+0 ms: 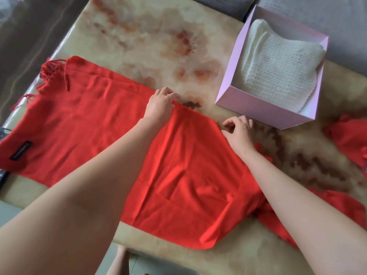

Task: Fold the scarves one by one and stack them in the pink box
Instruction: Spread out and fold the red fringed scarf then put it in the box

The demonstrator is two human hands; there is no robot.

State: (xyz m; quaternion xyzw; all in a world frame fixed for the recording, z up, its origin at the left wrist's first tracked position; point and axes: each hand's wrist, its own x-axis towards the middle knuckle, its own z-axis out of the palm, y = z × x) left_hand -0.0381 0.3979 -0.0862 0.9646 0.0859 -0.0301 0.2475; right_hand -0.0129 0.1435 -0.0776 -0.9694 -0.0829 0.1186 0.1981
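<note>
A red scarf (83, 124) lies spread across the marbled table, its fringe at the far left and a black label near the left edge. One end is folded over into a square layer in the middle. My left hand (159, 105) pinches the far edge of that folded layer. My right hand (238, 130) pinches the far right corner of the same layer. The pink box (252, 108) stands at the far right, with a folded white knitted scarf (278, 64) inside it.
More red fabric (347, 139) lies at the right edge of the table and trails under my right forearm. The table (151, 36) is beige marble with reddish blotches. A grey sofa (224, 4) runs behind it. A dark object (3, 175) sits at the left edge.
</note>
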